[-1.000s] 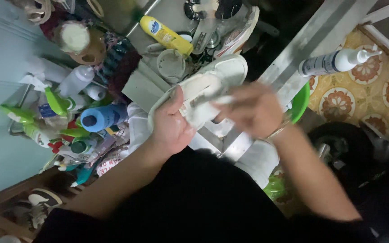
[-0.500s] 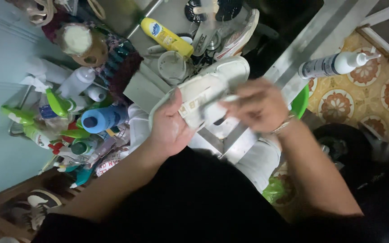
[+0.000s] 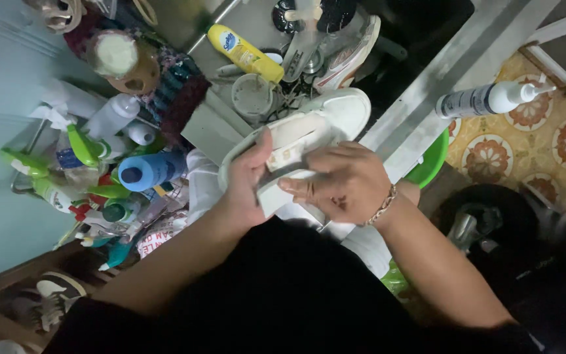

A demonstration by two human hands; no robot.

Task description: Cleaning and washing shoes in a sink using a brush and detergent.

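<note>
A dirty white shoe [image 3: 322, 121] is held over a metal sink [image 3: 427, 85], toe pointing up and to the right. My left hand [image 3: 247, 187] grips it from the left side, thumb up along the shoe's edge. My right hand [image 3: 342, 183], with a chain bracelet at the wrist, presses a whitish pad or cloth [image 3: 276, 193] against the heel end of the shoe, fingers pointing left.
A yellow bottle [image 3: 244, 52], a small white cup [image 3: 251, 95] and another shoe [image 3: 345, 49] lie in the sink. Spray bottles and a blue-capped bottle [image 3: 145, 172] crowd the left. A white tube [image 3: 486, 98] rests at right, above a green basin [image 3: 430, 160].
My right hand has slid from the middle of the shoe down toward its heel end and is now still and sharp. The shoe has shifted slightly up and right.
</note>
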